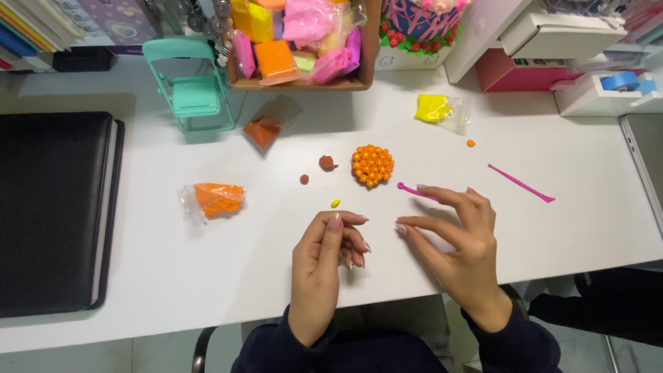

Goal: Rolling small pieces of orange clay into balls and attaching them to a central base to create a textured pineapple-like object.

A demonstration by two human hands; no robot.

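Dark sleeves at the near edge of the white desk [173, 276], both forearms cut off by the frame. Left hand [324, 259] lies near the near edge, fingers [352, 245] curled loosely inward, thumb up; whether anything small sits inside the curl cannot be told. Right hand [459, 238] just beside it, fingers [442, 197] spread and half open, holding nothing visible; its fingertips lie over the near end of a thin pink ball-tipped tool [409, 188], hiding most of the shaft.

Left to right across the desk: black leatherette folder [52, 207], flat, matte, along the left edge. Crinkled clear bag of orange clay [214, 199]. Mint toy folding chair [190, 86], hard plastic, near the far edge. Second clear bag with rust-brown clay [266, 128]. Small brown clay pellet [304, 179] and a larger brown lump [327, 163]. Tiny yellow bead of clay [335, 203], just beyond the left hand. Round cluster of orange clay balls [373, 165], bumpy, mid-desk, just beyond both hands. Yellow clay in a clear bag [436, 109]. Orange speck [470, 143]. Slim pink sculpting stick [521, 183], lying diagonally toward the right edge.

Far edge: cardboard box [359, 83] of bagged pink, orange and yellow clay, top cut off. Tape dispenser [608, 90] at the far right corner.
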